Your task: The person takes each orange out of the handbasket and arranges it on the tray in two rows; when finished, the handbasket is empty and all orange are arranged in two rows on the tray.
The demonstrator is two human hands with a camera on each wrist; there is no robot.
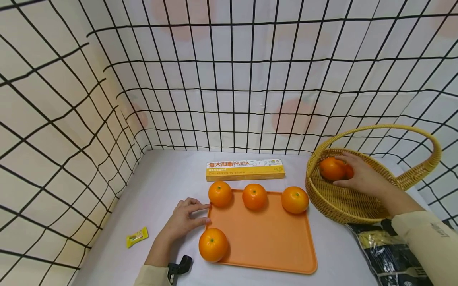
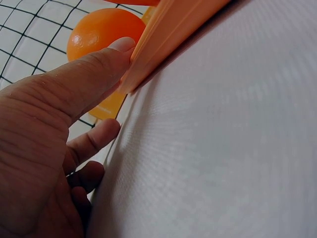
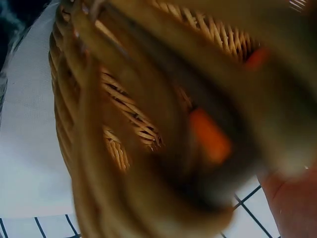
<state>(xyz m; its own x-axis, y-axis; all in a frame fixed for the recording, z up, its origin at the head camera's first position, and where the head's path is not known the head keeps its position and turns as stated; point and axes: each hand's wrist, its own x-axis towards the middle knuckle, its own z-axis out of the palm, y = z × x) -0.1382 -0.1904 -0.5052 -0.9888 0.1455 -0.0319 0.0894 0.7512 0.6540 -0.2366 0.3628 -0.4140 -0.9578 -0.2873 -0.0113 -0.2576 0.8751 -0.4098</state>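
An orange tray (image 1: 264,238) lies on the white table, with an orange at its near left corner (image 1: 213,244) and three more oranges (image 1: 254,196) along its far edge. My left hand (image 1: 184,218) touches the tray's left edge; in the left wrist view its thumb (image 2: 94,74) rests on the rim and the other fingers are loosely bent. Inside the wicker basket (image 1: 329,202), my right hand (image 1: 361,176) grips an orange (image 1: 332,169) between fingers and thumb, with more orange skin showing beside it. The basket's blurred handle (image 3: 148,114) covers most of the right wrist view.
Behind the tray stands a yellow and white pasta box (image 1: 245,170). A small yellow wrapped candy (image 1: 137,237) lies at the left. Under my right forearm is a dark plastic packet (image 1: 390,254). Black wire mesh (image 1: 232,91) encloses the back and sides.
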